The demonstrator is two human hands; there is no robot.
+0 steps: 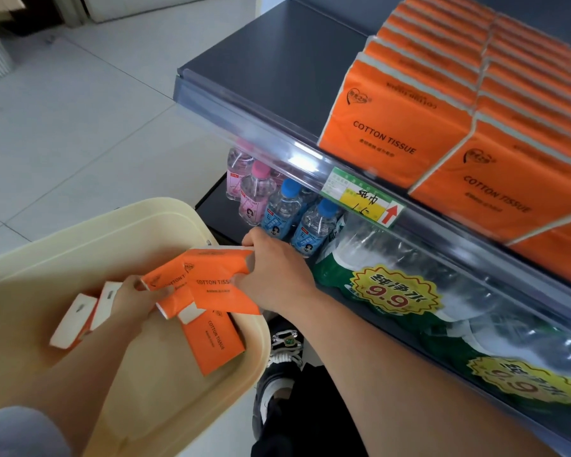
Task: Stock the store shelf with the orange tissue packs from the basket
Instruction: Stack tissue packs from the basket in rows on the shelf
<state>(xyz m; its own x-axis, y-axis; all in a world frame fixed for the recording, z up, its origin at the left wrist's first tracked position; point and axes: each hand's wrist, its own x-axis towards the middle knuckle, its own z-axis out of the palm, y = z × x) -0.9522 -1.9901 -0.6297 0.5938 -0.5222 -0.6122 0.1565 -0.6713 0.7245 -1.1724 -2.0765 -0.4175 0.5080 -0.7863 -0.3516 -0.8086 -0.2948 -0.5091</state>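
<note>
Over the cream basket (80, 232), my right hand (274, 275) grips an orange tissue pack (216, 278) by its right end. My left hand (136, 298) holds a second orange pack (170, 288) that lies partly under the first. Another orange pack (215, 341) lies flat in the basket, and two more (80, 321) stand on edge at its left, white ends up. On the dark shelf (277, 70) at upper right, rows of orange tissue packs (442, 103) stand upright; the shelf's left part is bare.
A price label (363, 199) sits on the shelf's clear front rail. Below it stand pink-capped bottles (254, 192), blue-capped bottles (297, 216) and wrapped packs of water bottles (442, 291). My dark shoe (281, 367) is beside the basket on the pale tiled floor (80, 127).
</note>
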